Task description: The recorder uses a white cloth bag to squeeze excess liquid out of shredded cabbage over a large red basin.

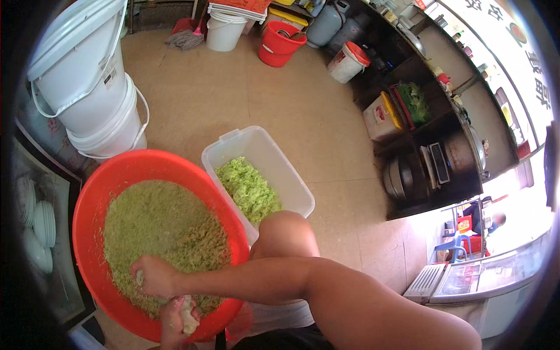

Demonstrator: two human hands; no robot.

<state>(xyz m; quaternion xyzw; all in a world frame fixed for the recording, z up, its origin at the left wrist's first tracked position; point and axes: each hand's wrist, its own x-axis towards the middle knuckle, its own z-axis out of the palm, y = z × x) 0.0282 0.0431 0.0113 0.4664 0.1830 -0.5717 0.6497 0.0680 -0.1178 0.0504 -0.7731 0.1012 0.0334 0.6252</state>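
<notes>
A large red plastic tub [89, 214] stands before me, holding finely chopped green vegetable [148, 214], browner toward its right side. Both of my hands are over the near part of this tub. My left hand [172, 321] is closed around a pale, soft, wrung-looking bundle [189, 317], perhaps cloth. Just above it, my right hand [158, 276] is a fist with a pale bit showing between the fingers; whether it belongs to the same bundle I cannot tell. Against the tub's right side is a translucent plastic bin [291, 181] with brighter green shredded vegetable [249, 188] heaped inside.
White lidded buckets [94, 87] are stacked behind the tub at left. A glass-fronted cabinet with plates [44, 223] borders the left. My knee [286, 236] is beside the bin. Dark shelving [431, 162] lines the right; a red bucket [280, 48] and mop [186, 39] are at the back.
</notes>
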